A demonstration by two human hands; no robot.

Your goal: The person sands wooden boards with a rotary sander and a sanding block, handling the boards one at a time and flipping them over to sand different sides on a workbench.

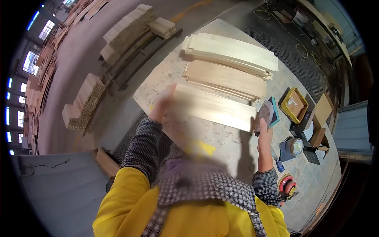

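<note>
A pale wooden board (pixel 213 106) lies before me on the worktable (pixel 177 130), its surface catching the light. My left hand (pixel 163 103) is at the board's left end, blurred; whether it grips or only touches the wood cannot be told. At the board's right end my right hand (pixel 264 134) holds a hand sanding block (pixel 266 112) with a teal edge, tilted up so that a worn greyish face shows. Beyond the board lie a stack of light brown boards (pixel 225 78) and a stack of paler boards (pixel 234 51).
At the right are a yellow-rimmed tray (pixel 294 105), open cardboard boxes (pixel 318 127), a round tin (pixel 296 146), a blue brush (pixel 279 165) and a red orbital sander (pixel 286 185). Stacked boards (pixel 127 29) rest on a metal rack beyond the table; another stack (pixel 84 103) stands further left.
</note>
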